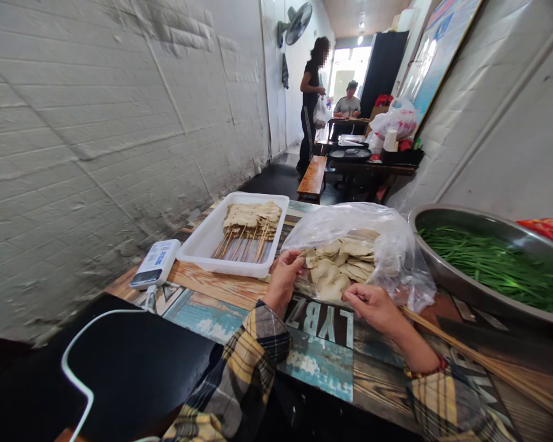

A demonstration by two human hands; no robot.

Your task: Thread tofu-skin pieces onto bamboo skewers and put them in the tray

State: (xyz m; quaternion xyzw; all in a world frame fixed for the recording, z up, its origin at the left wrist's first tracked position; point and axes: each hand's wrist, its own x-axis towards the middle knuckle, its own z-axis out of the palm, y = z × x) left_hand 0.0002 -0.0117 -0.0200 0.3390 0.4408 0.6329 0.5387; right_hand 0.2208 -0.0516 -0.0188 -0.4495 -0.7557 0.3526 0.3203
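Observation:
A thin, flat beige food piece [329, 281], wavy at its edge, stretches between my two hands. My left hand [283, 279] pinches near its upper left, and my right hand [373, 306] has thumb and finger closed at its right edge. Behind it, a clear plastic bag [400, 264] lies open around a pile of similar flat pieces [357, 248]. To the left of my left hand stands a white plastic tray [198, 261]. In it lie stacked flat pieces [251, 215] threaded on thin wooden skewers [242, 242].
Loose wooden skewers [488, 359] lie by my right forearm. A large metal basin [479, 288] of green chopped stalks stands at right. A white device [155, 264] with a cable sits at the table's left edge. Beyond are a bench [313, 177], another table and two people.

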